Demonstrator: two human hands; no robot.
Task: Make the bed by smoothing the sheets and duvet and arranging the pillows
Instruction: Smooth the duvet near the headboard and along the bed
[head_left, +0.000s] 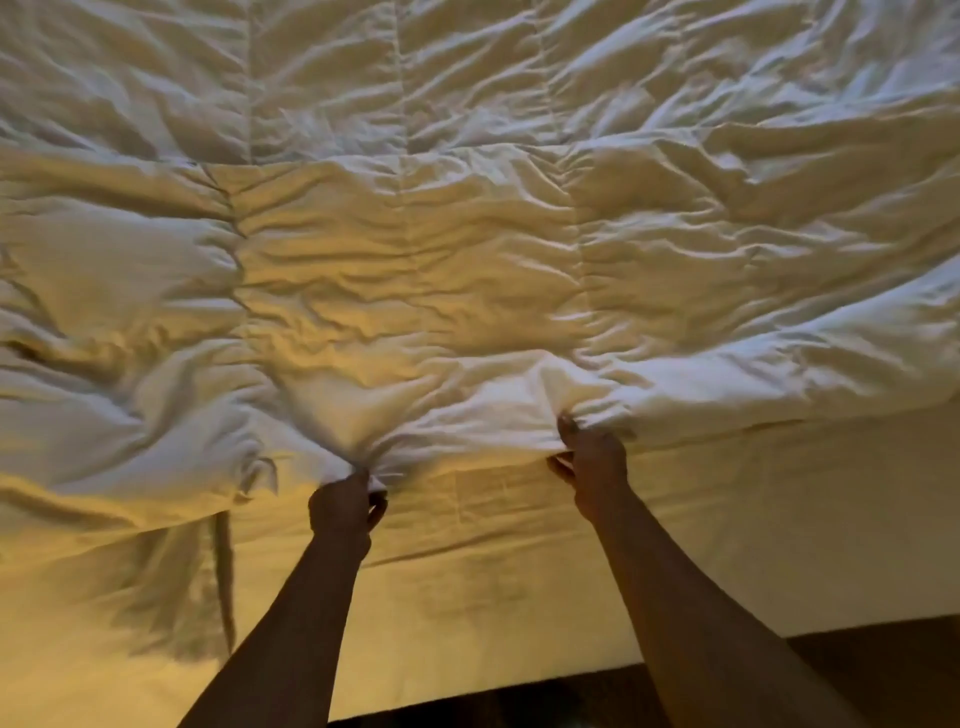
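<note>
Gripping the near edge of the wrinkled white quilted duvet (415, 249), the left hand (343, 506) is bunching fabric in a closed fist while the right hand (592, 457) is pinching the hem just beside it, the bare sheet (727, 519) lying exposed below.

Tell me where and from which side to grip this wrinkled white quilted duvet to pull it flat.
Grip the wrinkled white quilted duvet by its near hem, coming from the bedside over the bare sheet. That edge lies loose and bunched, so it pinches easily. The left hand and right hand already clutch it there. Probably spread them wider: creases fan out from both pinches, and the hem droops at the left.
</note>
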